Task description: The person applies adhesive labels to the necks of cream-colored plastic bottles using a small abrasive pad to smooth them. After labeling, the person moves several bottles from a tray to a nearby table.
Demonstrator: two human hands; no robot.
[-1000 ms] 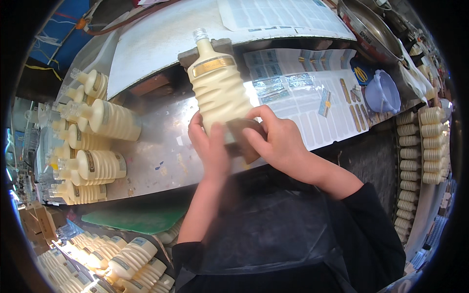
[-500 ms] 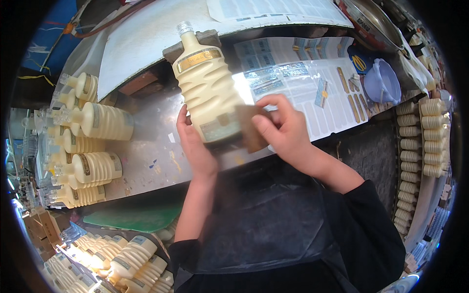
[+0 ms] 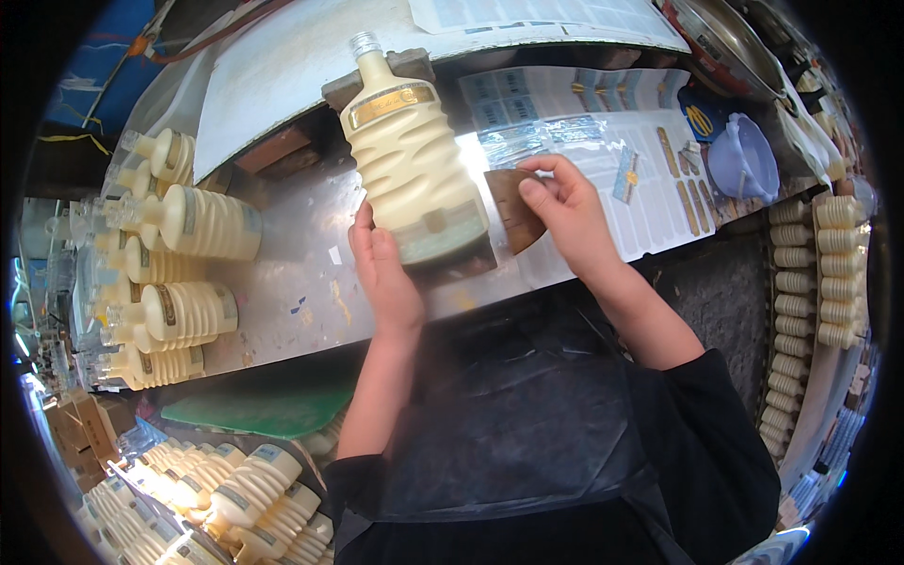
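A cream-coloured ribbed bottle (image 3: 403,155) lies in front of me, its clear threaded neck pointing away. It has a gold label near the shoulder and a pale, see-through band near the base. Along its lower left side, my left hand (image 3: 384,278) grips the edge, with the thumb against the bottle and some fingers partly hidden. A thin brown flat scraper (image 3: 515,209) is pinched between the thumb and fingers of my right hand (image 3: 572,212). This scraper is just right of the bottle's lower end, apart from it.
A brown block (image 3: 411,66) is by the bottle's neck. Label sheets (image 3: 565,188) with blue and gold strips cover the table's right, near a lavender bucket (image 3: 744,160). Similar bottles (image 3: 193,221) crowd the left; others fill a pile (image 3: 254,490) lower left and a rack (image 3: 791,311) at right.
My right hand has drawn the scraper rightward and slightly away from me, off the bottle's lower right edge. The bottle has turned a little, and my left hand stays at its side.
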